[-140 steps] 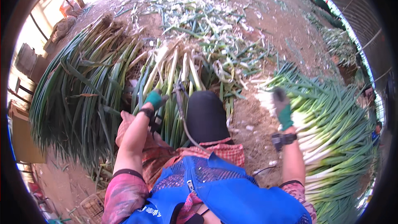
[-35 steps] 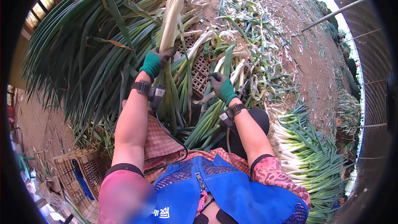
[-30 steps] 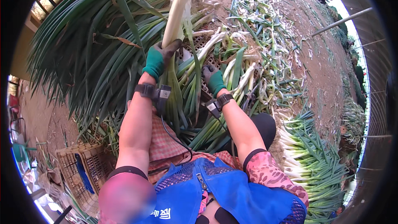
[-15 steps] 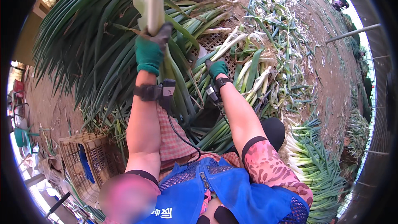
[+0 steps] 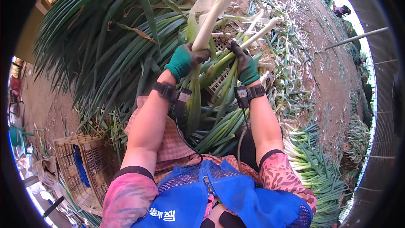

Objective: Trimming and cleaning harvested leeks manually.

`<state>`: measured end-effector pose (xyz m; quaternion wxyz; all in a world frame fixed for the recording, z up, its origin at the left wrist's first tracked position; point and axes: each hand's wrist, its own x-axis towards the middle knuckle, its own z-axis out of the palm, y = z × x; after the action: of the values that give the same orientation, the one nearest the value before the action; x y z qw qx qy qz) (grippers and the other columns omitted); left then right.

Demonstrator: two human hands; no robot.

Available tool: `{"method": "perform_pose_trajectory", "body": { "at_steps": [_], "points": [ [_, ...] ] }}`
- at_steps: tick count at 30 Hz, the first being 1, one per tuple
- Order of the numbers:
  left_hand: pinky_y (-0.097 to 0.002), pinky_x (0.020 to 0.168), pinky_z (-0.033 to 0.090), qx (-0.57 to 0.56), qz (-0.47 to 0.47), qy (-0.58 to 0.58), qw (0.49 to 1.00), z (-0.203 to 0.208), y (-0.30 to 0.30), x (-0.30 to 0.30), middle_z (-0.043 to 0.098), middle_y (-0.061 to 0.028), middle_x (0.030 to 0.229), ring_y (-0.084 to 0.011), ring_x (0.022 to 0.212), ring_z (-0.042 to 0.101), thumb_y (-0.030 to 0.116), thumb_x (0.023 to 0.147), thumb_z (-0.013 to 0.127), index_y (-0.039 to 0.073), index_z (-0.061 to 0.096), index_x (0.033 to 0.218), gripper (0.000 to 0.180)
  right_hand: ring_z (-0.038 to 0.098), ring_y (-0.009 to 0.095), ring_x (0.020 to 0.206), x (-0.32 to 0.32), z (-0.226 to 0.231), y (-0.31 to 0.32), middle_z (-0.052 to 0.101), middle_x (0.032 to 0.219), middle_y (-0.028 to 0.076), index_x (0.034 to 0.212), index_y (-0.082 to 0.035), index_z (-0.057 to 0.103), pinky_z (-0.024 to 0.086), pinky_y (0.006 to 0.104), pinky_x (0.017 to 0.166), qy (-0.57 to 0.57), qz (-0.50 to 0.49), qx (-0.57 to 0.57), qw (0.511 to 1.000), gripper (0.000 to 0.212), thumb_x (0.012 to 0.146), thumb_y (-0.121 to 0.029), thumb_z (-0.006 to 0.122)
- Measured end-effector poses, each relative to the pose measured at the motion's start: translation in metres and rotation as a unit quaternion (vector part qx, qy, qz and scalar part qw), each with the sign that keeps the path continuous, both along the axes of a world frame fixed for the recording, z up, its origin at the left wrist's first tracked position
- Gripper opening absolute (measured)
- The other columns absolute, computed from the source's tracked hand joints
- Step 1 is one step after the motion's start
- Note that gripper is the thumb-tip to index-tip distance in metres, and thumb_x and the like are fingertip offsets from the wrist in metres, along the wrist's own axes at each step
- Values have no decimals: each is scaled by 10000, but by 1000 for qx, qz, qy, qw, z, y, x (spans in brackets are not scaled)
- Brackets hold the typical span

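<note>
Since half a second ago, my left hand, in a green-cuffed, dark-palmed knit glove, has swung rightward with its thick, white-shanked long green onion, and my right hand, gloved alike, has come up near it with slim, pale onion stalks. Across the far left spreads a broad heap of dark-green, long-leaved onions; on the near left stands a tan, lattice-sided plastic crate. Next comes my left grip, fingers wrapped round the thick onion at the lower end of its white shank; its root end points far and right, a loose-looking pale layer lies along its left side, and its leaves hang toward my lap. Between my hands shows a beige plastic lattice, partly covered by stalks. My right fingers are closed round the slim stalks, at least two of them, white ends pointing far right. Beyond, shredded green-and-white trimmings litter the brown dirt floor, and on the near right lies a row of white-and-green onions. I judge the step in hand to be picking onions out, one lot per hand; the next move calls for firm grips, so nothing slips, and a gentle lift clear of the tangled leaves.
</note>
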<state>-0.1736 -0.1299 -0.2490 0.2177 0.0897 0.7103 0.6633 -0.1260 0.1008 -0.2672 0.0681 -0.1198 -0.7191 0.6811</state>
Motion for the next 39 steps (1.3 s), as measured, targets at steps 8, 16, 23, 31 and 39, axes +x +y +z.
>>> {"method": "perform_pose_trajectory", "body": {
  "at_steps": [8,16,23,31,39],
  "points": [
    [-266,574,468,93,68,34,993,-25,17,-4,633,-39,784,-102,620,540,209,732,735,6,604,1158,489,609,147,978,26,-1,40,633,1149,102,1236,11,569,495,232,866,-20,73,-162,984,361,1033,-198,355],
    [-276,706,520,81,-132,94,983,-15,30,17,675,-77,897,-113,790,607,378,673,857,-17,572,1195,714,623,346,968,34,43,0,613,1087,186,1168,-101,629,515,359,837,318,178,465,807,358,814,-62,591],
    [-283,649,497,19,-80,-41,996,5,20,16,672,-35,829,-119,686,593,304,742,791,1,672,1052,450,617,281,879,55,47,-37,637,988,135,1098,-62,622,496,348,795,137,3,135,981,325,781,-109,679],
    [-299,721,491,99,-165,6,981,18,21,17,659,-74,895,-143,769,598,378,736,756,-14,641,1101,548,604,183,794,55,31,-70,643,891,112,1089,-3,569,480,317,720,143,-74,192,968,222,881,-79,556],
    [-302,713,502,78,-65,15,995,19,16,13,656,-72,912,-134,793,602,367,792,746,-12,624,1106,507,612,189,776,79,41,-76,642,861,111,1097,-1,563,495,335,709,60,-12,153,986,238,872,-76,589]
  ]
}}
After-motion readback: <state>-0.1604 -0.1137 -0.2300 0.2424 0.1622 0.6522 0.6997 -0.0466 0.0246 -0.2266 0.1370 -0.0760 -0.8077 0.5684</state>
